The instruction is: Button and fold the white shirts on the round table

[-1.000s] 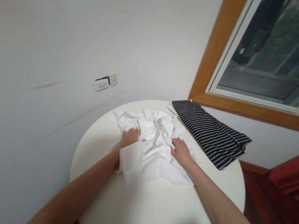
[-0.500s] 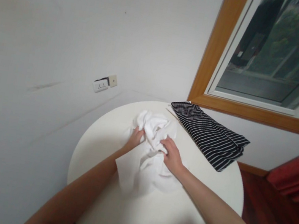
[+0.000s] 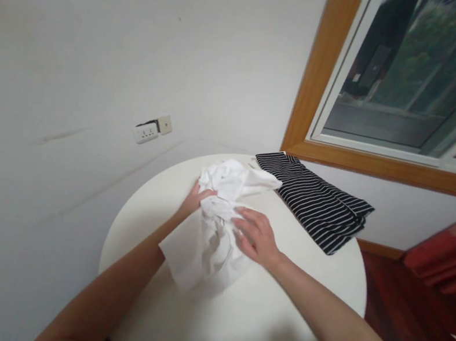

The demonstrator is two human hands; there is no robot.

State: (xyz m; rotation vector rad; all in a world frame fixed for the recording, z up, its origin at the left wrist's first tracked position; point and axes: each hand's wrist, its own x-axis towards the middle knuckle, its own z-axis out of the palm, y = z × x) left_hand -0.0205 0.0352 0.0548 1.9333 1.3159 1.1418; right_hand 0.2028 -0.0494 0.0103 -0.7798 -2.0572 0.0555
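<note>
A crumpled white garment lies bunched on the far half of a round white table. My left hand grips the cloth's left side, fingers closed in the fabric. My right hand rests on the bundle's right side with fingers stretched out and pressing flat. Part of the cloth drapes over my left forearm.
A folded black-and-white striped garment lies at the table's far right. A white wall with a socket stands behind. A wood-framed window is at upper right. Red fabric and dark wooden floor lie to the right.
The spread white garment has been gathered into a tighter bundle. Both hands moved inward and toward the left. My right hand went from gripping the cloth to lying flat on it.
</note>
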